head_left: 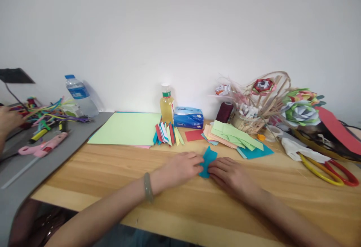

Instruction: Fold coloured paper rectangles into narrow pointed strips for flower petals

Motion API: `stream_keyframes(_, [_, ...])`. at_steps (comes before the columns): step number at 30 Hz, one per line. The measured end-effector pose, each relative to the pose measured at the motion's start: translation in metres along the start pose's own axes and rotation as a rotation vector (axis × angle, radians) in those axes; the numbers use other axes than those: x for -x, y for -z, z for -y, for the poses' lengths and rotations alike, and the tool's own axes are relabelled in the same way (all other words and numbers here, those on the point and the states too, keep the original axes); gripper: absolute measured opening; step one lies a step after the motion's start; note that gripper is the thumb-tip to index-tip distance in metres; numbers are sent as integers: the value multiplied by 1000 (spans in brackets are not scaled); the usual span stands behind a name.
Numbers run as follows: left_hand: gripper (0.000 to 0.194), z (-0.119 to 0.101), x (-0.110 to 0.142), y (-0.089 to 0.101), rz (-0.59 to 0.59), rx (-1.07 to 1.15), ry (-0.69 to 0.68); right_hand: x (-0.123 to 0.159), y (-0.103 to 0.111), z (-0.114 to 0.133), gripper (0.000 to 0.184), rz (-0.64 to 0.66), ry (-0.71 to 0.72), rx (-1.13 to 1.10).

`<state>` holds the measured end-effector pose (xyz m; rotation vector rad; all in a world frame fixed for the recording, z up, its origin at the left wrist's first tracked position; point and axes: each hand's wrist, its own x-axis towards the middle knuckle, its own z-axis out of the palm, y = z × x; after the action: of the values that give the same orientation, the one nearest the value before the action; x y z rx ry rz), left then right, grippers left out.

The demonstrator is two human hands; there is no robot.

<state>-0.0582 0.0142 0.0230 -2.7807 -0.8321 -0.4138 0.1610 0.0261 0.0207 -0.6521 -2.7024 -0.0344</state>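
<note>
Two hands busy, just below mid-frame: left hand (187, 167) pinching blue paper (208, 161) by left side, right hand (229, 172) gripping right. Uneven pull could skew or tear it; careless rightward swing could scatter paper stack (234, 136), right of centre. Room runs lower left, toward front edge of tabletop (113, 170).

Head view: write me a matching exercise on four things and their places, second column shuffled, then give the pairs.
Things
1. Glue gun
2. Blue paper piece
3. Bangle
4. Bottle of yellow liquid

Places
A. Around the left wrist
B. Beside the blue tissue pack
C. On the grey surface
D. Between the left hand and the right hand

Pairs: 1-C, 2-D, 3-A, 4-B
</note>
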Motion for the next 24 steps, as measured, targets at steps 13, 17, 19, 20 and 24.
stream_keyframes(13, [13, -31, 27, 2, 65, -127, 1, -2, -3, 8, 21, -25, -180, -214])
stream_keyframes(17, [16, -32, 29, -5, 44, -117, 43, -4, -5, 7, 20, -30, -190, -202])
stream_keyframes(19, [17, -32, 30, -5, 45, -122, 31, -5, -7, 6, 17, -28, -232, -242])
stream_keyframes(20, [18, -32, 30, -5, 45, -127, 24, -6, -8, 6, 16, -21, -264, -272])
stream_keyframes(24, [17, -34, 30, -6, 33, -134, 40, -10, -11, 3, 13, 27, -372, -367])
